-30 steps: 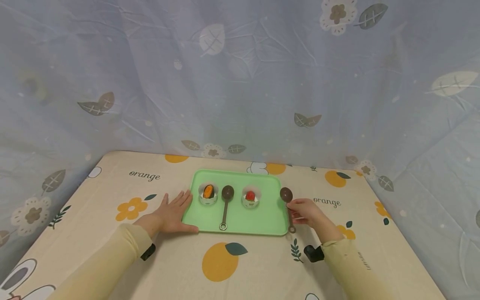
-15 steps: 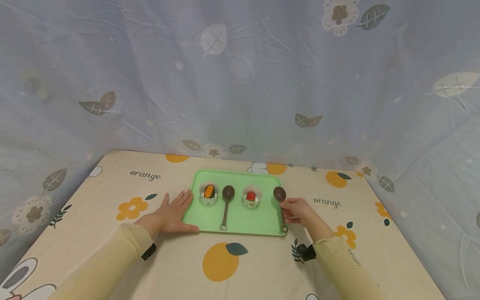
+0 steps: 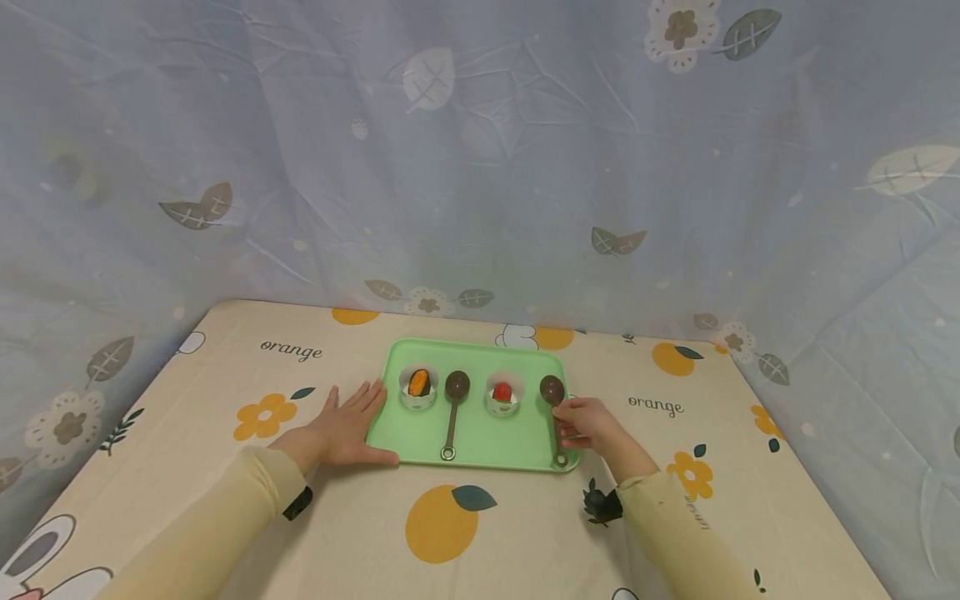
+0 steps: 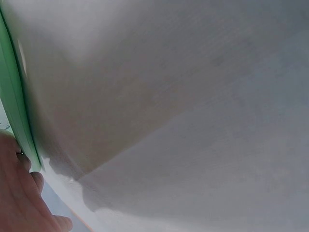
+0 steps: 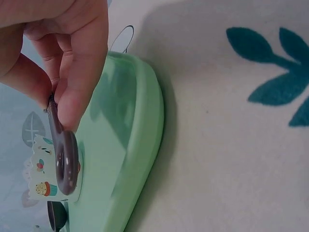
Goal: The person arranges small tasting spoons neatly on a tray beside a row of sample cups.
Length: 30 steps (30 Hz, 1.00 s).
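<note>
My right hand (image 3: 596, 427) pinches the handle of a brown spoon (image 3: 552, 390) between thumb and fingers, its round bowl pointing away. This spoon is over the right end of a green tray (image 3: 510, 442); in the right wrist view its ringed handle end (image 5: 66, 166) hangs above the tray floor. My left hand (image 3: 347, 429) rests at the tray's left edge, fingers spread along the rim and thumb by the near corner. A second brown spoon (image 3: 457, 386) lies in the tray between two paper cups, the left cup (image 3: 417, 402) and the right cup (image 3: 502, 408).
The left cup holds an orange-topped piece (image 3: 417, 382) with a dark side, like toy sushi. In the right cup is a small red piece (image 3: 502, 391). A cream cloth (image 3: 337, 533) printed with oranges covers the table. Behind hangs a pale patterned curtain (image 3: 480, 183).
My right hand has moved left with the spoon, from the tray's right edge to over its right end. My left hand has stayed in place.
</note>
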Available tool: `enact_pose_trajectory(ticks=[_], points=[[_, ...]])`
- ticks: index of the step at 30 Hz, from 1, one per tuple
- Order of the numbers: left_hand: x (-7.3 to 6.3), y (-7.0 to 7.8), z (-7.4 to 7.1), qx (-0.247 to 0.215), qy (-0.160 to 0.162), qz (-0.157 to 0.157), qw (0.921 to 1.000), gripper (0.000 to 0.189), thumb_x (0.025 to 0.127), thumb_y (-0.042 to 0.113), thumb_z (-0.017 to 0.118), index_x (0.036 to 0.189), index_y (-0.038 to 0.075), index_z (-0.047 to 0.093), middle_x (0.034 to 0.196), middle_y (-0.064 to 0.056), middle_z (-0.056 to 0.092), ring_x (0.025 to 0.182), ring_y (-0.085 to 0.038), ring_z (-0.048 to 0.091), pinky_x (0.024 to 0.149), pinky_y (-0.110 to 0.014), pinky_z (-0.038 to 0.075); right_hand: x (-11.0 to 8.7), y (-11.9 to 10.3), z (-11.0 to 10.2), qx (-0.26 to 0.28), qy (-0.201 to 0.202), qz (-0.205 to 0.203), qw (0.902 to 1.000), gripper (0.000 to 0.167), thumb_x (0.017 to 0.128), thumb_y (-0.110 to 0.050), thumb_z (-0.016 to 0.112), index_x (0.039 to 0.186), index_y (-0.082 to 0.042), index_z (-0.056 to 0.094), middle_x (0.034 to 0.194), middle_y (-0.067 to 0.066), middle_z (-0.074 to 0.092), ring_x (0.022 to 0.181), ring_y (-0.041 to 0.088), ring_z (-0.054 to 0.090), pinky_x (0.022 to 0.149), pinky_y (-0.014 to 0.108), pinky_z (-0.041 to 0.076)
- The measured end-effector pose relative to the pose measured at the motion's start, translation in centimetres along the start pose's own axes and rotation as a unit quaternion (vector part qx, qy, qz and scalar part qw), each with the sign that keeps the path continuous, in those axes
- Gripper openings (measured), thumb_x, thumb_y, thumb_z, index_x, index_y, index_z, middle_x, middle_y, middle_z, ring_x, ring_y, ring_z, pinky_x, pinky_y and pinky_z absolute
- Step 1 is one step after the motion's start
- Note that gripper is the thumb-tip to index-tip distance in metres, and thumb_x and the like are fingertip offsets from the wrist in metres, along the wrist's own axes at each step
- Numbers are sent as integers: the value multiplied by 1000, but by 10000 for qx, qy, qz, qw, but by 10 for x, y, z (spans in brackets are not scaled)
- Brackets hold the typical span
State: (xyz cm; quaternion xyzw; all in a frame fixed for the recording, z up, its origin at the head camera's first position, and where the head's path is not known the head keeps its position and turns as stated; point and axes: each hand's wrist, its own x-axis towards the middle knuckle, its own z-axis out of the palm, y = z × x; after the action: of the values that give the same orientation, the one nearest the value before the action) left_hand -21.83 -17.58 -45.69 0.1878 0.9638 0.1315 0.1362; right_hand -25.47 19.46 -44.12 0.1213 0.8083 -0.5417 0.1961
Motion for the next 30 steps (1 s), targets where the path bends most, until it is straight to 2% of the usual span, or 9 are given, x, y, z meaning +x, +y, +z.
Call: enact_pose_trajectory(ticks=[17, 30], points=[[0, 1, -1, 18, -38, -10, 10000, 113, 74, 68, 60, 147, -6, 15, 156, -23, 9, 143, -41, 10, 108, -68, -1, 6, 1, 15, -96, 158, 121, 9998, 22, 93, -10, 55, 107, 6, 58, 67, -1, 53, 57, 8, 52, 55, 22, 52], [0, 0, -1, -2, -68, 5, 10000, 113, 75, 69, 59, 147, -5, 14, 156, -22, 8, 144, -40, 8, 108, -68, -2, 7, 0, 22, -74, 94, 154, 9998, 18, 93, -9, 54, 104, 5, 58, 63, -2, 51, 55, 8, 50, 52, 21, 51]])
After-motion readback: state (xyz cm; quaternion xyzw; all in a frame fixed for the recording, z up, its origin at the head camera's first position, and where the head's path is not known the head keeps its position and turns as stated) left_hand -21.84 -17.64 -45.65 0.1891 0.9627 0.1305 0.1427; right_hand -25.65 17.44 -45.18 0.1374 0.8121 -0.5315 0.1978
